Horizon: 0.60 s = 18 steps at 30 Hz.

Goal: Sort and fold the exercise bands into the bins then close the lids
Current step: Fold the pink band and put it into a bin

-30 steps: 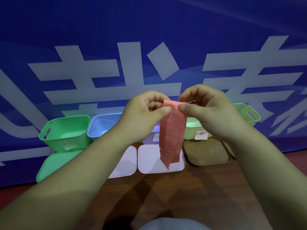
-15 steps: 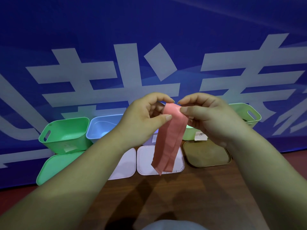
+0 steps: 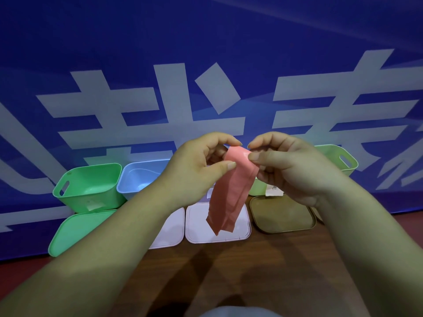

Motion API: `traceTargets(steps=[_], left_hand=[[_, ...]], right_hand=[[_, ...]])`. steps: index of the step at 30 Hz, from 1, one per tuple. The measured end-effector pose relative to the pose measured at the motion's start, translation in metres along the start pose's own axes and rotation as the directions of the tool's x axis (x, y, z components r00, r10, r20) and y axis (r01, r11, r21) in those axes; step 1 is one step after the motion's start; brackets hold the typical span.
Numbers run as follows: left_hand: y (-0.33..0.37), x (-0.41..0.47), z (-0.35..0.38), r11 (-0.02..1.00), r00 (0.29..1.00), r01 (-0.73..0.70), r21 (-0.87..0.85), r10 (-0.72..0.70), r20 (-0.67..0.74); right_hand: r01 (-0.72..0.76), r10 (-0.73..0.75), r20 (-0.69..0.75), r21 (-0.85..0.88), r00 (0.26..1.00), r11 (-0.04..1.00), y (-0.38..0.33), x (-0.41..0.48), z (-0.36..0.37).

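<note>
While the left hand (image 3: 196, 170) and right hand (image 3: 281, 170) each pinch the top of the pink band (image 3: 231, 193), which hangs doubled above the white lid (image 3: 196, 227) near the table's (image 3: 263, 271) far edge, folding looks about midway, and the next move calls for another fold before it goes into one of the open bins (image 3: 142, 177).

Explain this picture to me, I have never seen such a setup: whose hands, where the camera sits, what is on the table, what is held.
No machine here: a person works bare-handed, and one head-worn camera looks down at the hands. The left hand and right hand both pinch the top of a salmon-pink flat exercise band, hanging folded. On the brown wooden table stand a green plastic bin, a pale blue plastic bin and a lime plastic bin, all open. Before them lie a green lid, a white lid and a brown lid.
</note>
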State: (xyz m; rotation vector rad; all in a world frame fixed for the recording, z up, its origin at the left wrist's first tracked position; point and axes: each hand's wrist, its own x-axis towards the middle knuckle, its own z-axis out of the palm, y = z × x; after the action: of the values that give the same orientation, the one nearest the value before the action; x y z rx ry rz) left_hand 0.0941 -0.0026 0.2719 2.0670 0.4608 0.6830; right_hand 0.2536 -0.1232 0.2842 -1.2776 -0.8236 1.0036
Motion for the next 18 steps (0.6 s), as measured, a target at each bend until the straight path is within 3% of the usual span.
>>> traceTargets(steps=[11,18], left_hand=[[0.007,0.003,0.023,1.000,0.999,-0.017,-0.024,0.018,0.040],[0.019,0.006,0.045,0.999,0.999,-0.039,0.013,0.038,0.023]], right_hand=[[-0.140,0.143,0.000,0.195,0.990,0.971,-0.005,-0.014,-0.021],[-0.136,0.142,-0.021,0.191,0.990,0.972,-0.008,-0.027,-0.041]])
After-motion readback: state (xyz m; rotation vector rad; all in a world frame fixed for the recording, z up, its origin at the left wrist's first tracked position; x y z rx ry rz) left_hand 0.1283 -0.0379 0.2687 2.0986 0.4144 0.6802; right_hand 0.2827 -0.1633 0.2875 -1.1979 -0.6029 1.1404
